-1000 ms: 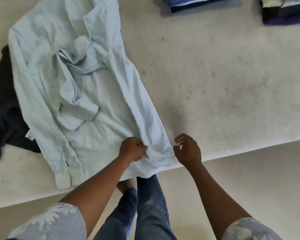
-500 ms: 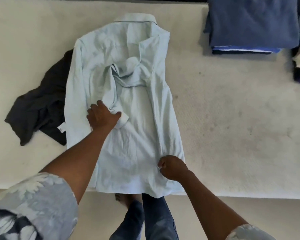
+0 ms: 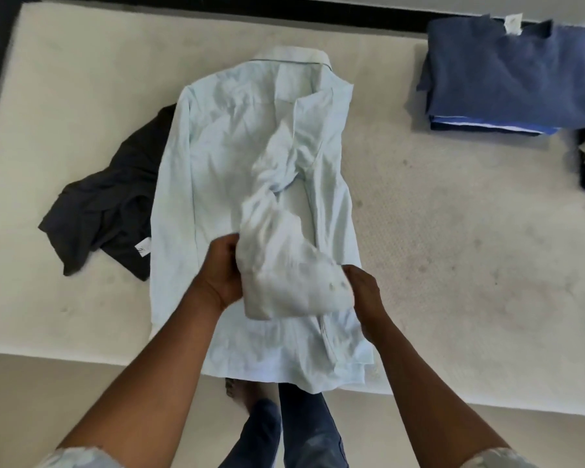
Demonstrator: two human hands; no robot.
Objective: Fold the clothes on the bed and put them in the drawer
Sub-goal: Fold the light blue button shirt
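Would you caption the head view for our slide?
Left hand and right hand hold the sleeve of a shirt on the bed.

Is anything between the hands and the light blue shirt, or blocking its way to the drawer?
Nothing: the left hand and right hand grip the sleeve of the light blue shirt directly. A black garment lies partly under the shirt's edge. No drawer is in view.

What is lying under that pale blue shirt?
A dark garment pokes out beneath the pale blue shirt at its left edge, on the mattress. How far it reaches underneath is hidden.
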